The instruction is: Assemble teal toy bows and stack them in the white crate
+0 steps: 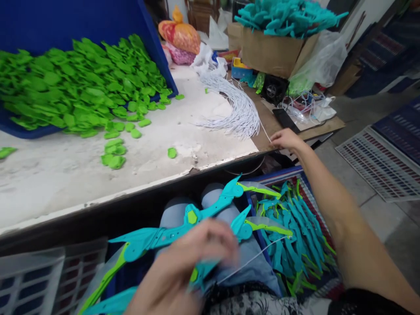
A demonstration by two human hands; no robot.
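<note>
My left hand [183, 271], blurred, pinches a teal bow [170, 236] over my lap. My right hand [285, 139] pinches one white string [264, 129] at the table [65, 175] edge beside the bundle [236, 113]. Advice: draw a single strand, keeping the bow steady.

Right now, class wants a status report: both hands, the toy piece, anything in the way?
Left hand gripping teal toy bow on lap. Right hand pinching white string at table edge. Nothing between.

hands [183, 267]: 2 | blue bins [33, 22]: 1 | cardboard boxes [272, 52]: 1 | white string bundles [236, 109]: 1
</note>
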